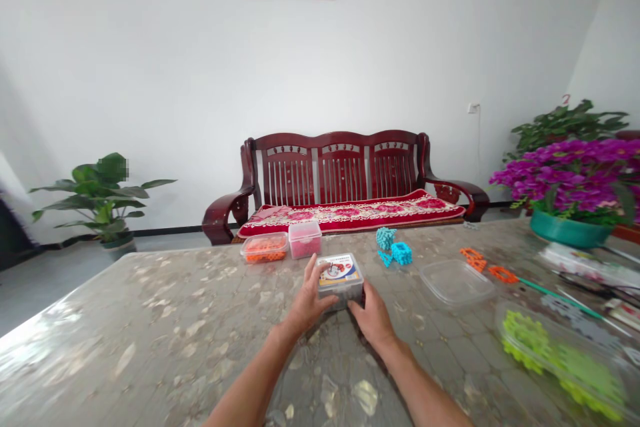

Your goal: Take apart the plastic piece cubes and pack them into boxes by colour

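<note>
A lidded clear plastic box [346,288] with a printed label on top is at the middle of the table, between my two hands. My left hand [309,295] grips its left side, the fingers reaching up along the lid and the thumb across the front. On the right side, my right hand [374,315] holds the lower corner, thumb at the front. The box's contents look dark and cannot be made out. Just behind it stand a box of pink pieces [305,243] and an open-looking tub of orange pieces [265,249].
Blue brick shapes [401,253] lie beyond my right hand. Farther right are a clear lid [458,281], orange linked pieces [503,273], a green stick [560,297] and a tub of lime-green pieces [575,367]. Purple flowers in a teal pot [570,228] stand at the right.
</note>
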`<action>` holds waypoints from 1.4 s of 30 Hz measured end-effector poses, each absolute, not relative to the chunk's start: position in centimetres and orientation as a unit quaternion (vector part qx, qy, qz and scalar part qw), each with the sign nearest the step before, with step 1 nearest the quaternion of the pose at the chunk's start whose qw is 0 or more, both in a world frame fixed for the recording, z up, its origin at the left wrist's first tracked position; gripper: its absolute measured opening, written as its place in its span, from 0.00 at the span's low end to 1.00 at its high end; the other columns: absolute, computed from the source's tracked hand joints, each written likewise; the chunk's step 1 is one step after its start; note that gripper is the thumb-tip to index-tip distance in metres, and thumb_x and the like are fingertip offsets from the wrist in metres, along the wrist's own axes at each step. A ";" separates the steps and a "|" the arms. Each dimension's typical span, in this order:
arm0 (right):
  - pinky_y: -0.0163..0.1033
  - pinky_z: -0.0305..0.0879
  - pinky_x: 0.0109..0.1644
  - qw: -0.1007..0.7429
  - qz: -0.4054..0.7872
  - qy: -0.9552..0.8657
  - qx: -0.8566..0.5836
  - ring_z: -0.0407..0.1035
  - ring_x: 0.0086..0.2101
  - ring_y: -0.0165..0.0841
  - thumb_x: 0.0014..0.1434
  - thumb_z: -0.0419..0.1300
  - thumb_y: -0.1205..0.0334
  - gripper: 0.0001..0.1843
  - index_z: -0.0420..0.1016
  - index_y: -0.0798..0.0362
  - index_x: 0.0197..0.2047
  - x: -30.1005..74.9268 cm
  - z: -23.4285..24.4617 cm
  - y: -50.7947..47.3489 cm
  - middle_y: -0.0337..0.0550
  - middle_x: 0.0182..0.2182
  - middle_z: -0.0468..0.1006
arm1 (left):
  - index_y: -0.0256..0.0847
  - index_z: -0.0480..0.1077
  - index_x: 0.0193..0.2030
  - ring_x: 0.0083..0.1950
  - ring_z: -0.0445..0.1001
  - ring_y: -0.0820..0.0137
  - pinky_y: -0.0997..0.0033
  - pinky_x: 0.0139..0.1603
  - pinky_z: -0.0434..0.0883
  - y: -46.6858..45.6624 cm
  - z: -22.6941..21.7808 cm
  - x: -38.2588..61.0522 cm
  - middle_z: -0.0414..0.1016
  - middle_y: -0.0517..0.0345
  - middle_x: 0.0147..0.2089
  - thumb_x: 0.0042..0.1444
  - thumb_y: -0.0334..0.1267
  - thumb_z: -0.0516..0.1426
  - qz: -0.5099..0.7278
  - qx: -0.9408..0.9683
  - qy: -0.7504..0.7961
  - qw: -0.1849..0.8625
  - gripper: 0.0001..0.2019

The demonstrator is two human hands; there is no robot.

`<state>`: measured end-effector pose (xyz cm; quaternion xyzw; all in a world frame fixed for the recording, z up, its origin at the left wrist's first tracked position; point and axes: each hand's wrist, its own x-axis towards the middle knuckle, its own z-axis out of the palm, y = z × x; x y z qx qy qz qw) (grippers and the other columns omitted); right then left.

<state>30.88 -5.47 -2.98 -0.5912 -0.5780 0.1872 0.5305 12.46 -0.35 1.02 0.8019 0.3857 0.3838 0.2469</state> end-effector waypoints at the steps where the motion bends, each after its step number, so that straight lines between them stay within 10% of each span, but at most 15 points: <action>1: 0.51 0.65 0.59 0.534 0.188 -0.576 -0.589 0.71 0.53 0.44 0.50 0.57 0.67 0.27 0.69 0.52 0.56 31.1 -3.1 -5.3 0.50 0.52 0.77 | 0.42 0.60 0.63 0.75 0.49 0.52 0.52 0.72 0.54 -0.3 1.0 12.6 0.38 0.42 0.76 0.51 0.33 0.65 0.383 0.802 0.386 0.245 0.33; 18: 0.48 0.69 0.48 0.634 0.122 -0.435 -0.628 0.71 0.40 0.43 0.48 0.50 0.67 0.20 0.70 0.50 0.45 32.8 -4.4 -3.2 0.50 0.40 0.76 | 0.46 0.58 0.64 0.63 0.68 0.60 0.58 0.60 0.69 4.8 1.0 18.7 0.63 0.49 0.64 0.55 0.28 0.58 0.380 0.787 0.442 0.202 0.30; 35: 0.39 0.69 0.46 0.499 0.157 -0.483 -0.702 0.75 0.40 0.36 0.46 0.48 0.75 0.19 0.73 0.46 0.34 31.2 -2.5 -3.8 0.40 0.37 0.80 | 0.46 0.57 0.66 0.59 0.74 0.55 0.58 0.55 0.70 14.4 2.0 21.9 0.67 0.42 0.64 0.59 0.29 0.57 0.340 0.770 0.517 0.156 0.29; 42: 0.39 0.69 0.44 0.515 0.122 -0.496 -0.689 0.75 0.39 0.36 0.46 0.48 0.76 0.19 0.73 0.46 0.33 31.3 -3.1 -3.4 0.40 0.35 0.80 | 0.44 0.40 0.73 0.63 0.70 0.52 0.56 0.54 0.72 12.8 0.8 22.0 0.57 0.38 0.70 0.61 0.31 0.54 0.368 0.754 0.531 0.118 0.37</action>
